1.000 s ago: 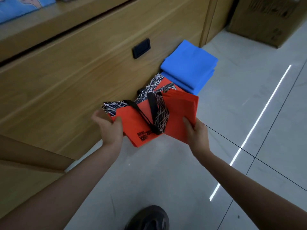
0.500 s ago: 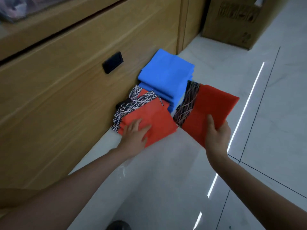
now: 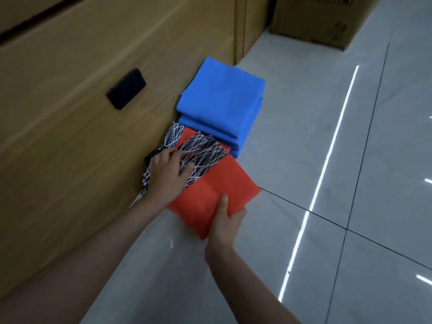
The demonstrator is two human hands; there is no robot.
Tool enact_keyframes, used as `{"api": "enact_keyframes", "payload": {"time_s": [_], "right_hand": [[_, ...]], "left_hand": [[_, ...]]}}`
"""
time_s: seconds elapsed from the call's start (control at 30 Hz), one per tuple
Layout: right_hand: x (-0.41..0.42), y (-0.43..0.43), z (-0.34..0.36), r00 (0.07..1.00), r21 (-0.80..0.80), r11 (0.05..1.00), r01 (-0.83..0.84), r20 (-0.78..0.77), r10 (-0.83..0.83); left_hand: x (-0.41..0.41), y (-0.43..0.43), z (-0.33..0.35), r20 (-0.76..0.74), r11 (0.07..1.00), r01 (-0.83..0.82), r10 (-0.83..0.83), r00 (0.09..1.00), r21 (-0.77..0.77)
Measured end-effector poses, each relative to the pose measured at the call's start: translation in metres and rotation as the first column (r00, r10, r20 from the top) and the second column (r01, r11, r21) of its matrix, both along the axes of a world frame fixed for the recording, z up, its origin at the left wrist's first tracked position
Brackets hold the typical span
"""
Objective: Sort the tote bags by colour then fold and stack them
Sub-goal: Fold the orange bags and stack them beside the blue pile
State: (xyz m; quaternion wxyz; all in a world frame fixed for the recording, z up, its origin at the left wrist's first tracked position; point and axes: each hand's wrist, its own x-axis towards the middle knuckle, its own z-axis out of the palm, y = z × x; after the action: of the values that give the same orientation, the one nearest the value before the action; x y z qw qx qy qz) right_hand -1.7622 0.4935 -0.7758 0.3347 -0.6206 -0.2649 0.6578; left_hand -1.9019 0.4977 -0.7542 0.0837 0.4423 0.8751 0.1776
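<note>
A folded red tote bag (image 3: 217, 190) with black-and-white scribbled trim lies on top of the red stack on the floor, against the wooden cabinet. My right hand (image 3: 225, 220) pinches its near corner, thumb on top. My left hand (image 3: 167, 173) rests flat on the patterned trim at the stack's left side, fingers spread. A stack of folded blue tote bags (image 3: 221, 101) sits just beyond the red ones, touching them.
A wooden cabinet (image 3: 93, 90) with a black recessed handle (image 3: 126, 88) runs along the left. A cardboard box (image 3: 313, 17) stands on the floor at the far end. Glossy grey floor tiles (image 3: 350, 160) stretch to the right.
My right hand has brought the red bag from the right onto the red stack. My left hand slid up from the red cloth to the patterned trim.
</note>
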Motion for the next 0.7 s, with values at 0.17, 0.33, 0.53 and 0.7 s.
{"api": "enact_keyframes", "payload": {"time_s": [0.17, 0.33, 0.53, 0.7], "right_hand": [[-0.02, 0.02, 0.016, 1.0, 0.043, 0.999, 0.008, -0.027, -0.007], [-0.055, 0.055, 0.022, 0.969, 0.275, 0.939, -0.206, 0.188, 0.158], [-0.056, 0.078, 0.001, 0.804, 0.182, 0.824, -0.537, 0.407, 0.434], [-0.039, 0.084, 0.004, 0.565, 0.433, 0.506, -0.746, 0.813, 0.137]], "left_hand": [[0.01, 0.005, 0.0, -0.107, 0.997, -0.075, 0.076, 0.991, 0.016], [0.011, 0.003, 0.0, -0.176, 0.996, 0.072, -0.081, 0.981, -0.057], [-0.004, -0.016, -0.008, -0.2, 0.962, 0.114, -0.166, 0.966, -0.247], [-0.015, -0.018, -0.017, -0.232, 0.968, 0.16, -0.204, 0.951, -0.194]]}}
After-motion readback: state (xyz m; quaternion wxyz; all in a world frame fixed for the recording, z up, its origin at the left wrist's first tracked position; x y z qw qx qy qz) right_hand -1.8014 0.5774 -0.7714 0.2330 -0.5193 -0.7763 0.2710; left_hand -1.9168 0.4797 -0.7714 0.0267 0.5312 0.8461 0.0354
